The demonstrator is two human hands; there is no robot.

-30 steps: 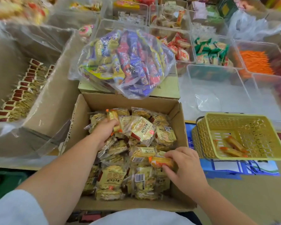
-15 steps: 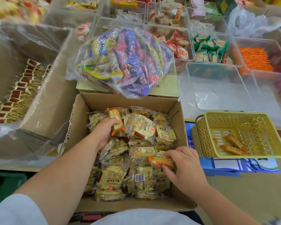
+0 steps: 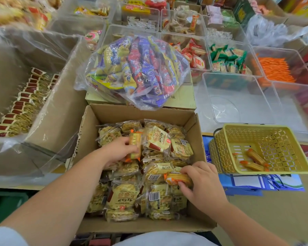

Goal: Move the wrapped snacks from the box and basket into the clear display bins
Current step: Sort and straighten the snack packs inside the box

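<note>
Character 味 on flat carton (image 3: 178, 98); snack wrapper (image 3: 122, 197) print Chinese, illegible.

This looks like a snack shop. Rows of clear bins (image 3: 228, 55) sit side by side, each with its own kind of wrapped treat. A cardboard box (image 3: 103, 121) is full of wrapped cakes, a big plastic bag (image 3: 137, 71) holds many colorful packets, and a yellow shopping basket (image 3: 267, 148) waits nearby.
</note>
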